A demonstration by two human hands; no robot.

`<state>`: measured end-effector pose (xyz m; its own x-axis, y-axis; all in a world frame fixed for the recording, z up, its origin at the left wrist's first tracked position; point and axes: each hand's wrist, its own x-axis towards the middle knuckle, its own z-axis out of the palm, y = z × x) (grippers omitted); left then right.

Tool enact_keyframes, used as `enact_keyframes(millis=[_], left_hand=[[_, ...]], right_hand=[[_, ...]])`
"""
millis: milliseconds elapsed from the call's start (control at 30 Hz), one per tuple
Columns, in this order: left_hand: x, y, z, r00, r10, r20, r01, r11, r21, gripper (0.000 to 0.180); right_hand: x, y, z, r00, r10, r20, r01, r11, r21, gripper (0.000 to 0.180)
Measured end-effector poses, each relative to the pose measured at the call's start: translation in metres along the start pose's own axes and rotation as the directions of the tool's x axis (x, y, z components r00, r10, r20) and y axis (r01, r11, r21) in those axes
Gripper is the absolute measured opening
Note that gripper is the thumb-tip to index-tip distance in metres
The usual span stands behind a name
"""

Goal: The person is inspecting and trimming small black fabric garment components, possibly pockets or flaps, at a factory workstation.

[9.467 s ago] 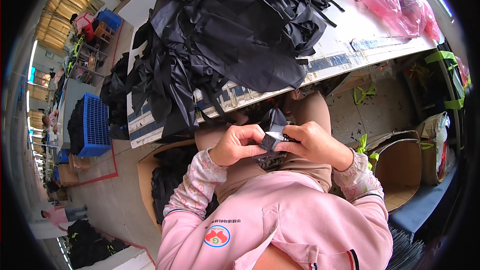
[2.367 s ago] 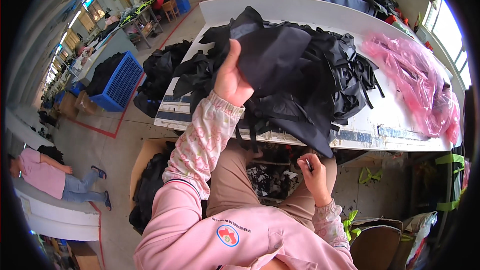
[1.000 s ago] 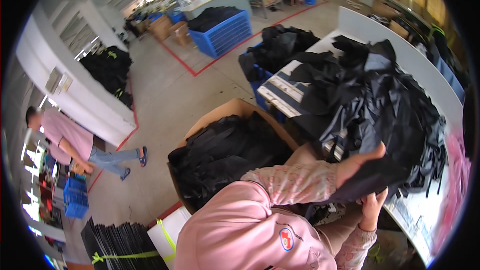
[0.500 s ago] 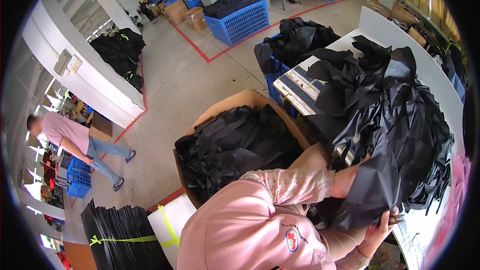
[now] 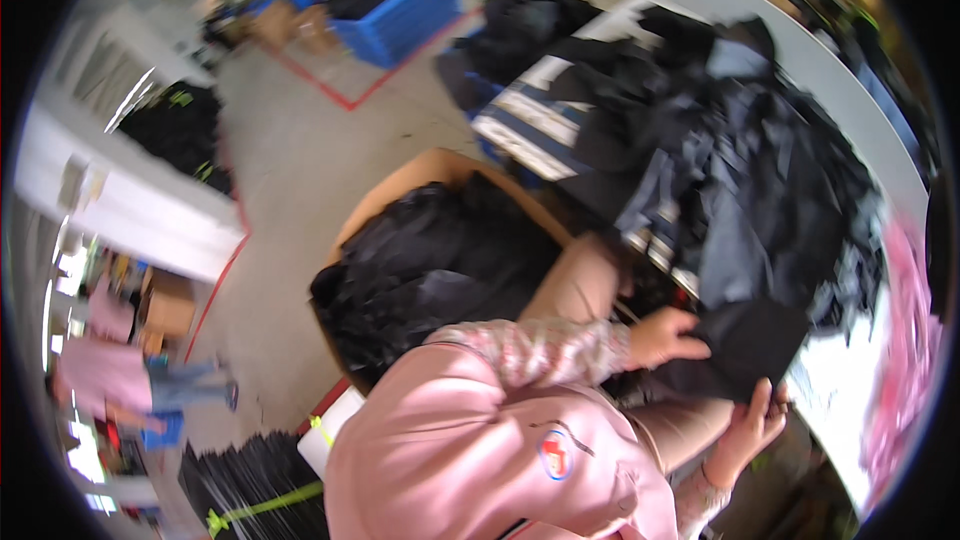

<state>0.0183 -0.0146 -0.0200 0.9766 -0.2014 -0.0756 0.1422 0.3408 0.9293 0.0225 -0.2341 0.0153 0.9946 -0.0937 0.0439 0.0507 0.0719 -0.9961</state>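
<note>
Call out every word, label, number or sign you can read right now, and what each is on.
No text can be read in this blurred view.
Round badge with a blue rim and red centre, on the pink shirt: too blurred to read.
Dark streak beside that badge: possibly lettering, too blurred to tell.
Black fabric piece by the hands: no print visible.

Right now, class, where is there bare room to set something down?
Bare floor lies between the cardboard box and white pillar; bare white tabletop between the right hand and pink plastic sheet. Crowded: under the black fabric heap and inside that filled box.
</note>
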Motion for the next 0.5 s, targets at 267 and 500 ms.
enact_keyframes(millis=[267,500], left_hand=[[0.004,0.014,-0.011,0.992,-0.060,0.110,0.081,0.976,-0.204,0.029],[0.017,0.023,0.006,0.976,0.217,-0.024,-0.216,0.976,0.023,0.043]], right_hand=[[0.001,-0.014,0.000,0.996,-0.029,-0.088,0.033,0.998,0.051,0.006],[0.001,-0.017,-0.033,0.942,-0.173,-0.289,0.174,0.985,-0.022,0.012]])
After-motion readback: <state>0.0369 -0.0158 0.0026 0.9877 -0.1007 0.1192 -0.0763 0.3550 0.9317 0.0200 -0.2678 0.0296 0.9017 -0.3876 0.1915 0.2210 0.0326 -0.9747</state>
